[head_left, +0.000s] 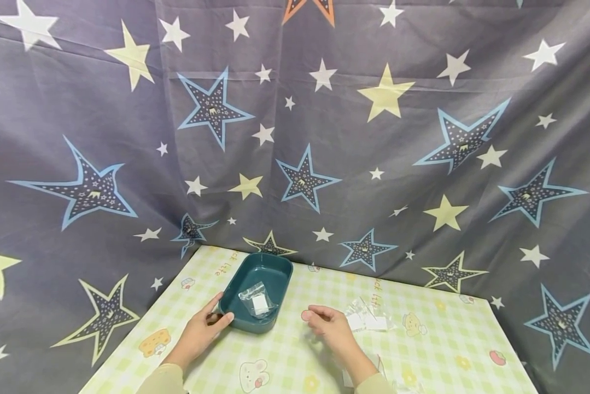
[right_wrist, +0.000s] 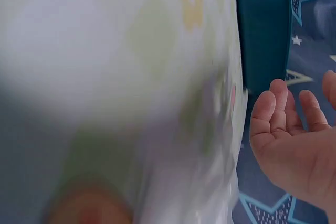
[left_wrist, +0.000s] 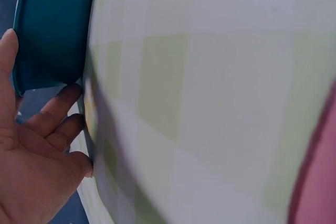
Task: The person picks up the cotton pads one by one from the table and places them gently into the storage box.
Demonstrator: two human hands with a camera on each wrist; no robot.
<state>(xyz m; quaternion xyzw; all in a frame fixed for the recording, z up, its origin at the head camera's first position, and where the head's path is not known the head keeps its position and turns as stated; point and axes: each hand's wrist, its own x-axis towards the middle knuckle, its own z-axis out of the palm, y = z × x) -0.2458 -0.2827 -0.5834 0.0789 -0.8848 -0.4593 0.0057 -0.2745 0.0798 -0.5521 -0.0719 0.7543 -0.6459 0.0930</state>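
Observation:
A dark teal rectangular dish (head_left: 284,284) stands on the checked tablecloth, with a small clear plastic packet (head_left: 259,302) holding something white inside it. My left hand (head_left: 201,331) holds the dish's near left corner, the thumb on one side and the fingers on the other. In the left wrist view a fingertip meets the rim of the dish (left_wrist: 55,30) and others lie low by its base. My right hand (head_left: 331,328) hovers to the right of the dish, fingers loosely bent and apart from it. Nothing shows between those fingers in the right wrist view.
More clear packets (head_left: 368,322) with white pieces lie just beyond the right hand. Others (head_left: 408,387) lie by the right forearm, partly hidden. A dark star-patterned curtain (head_left: 295,120) hangs along the table's back and sides.

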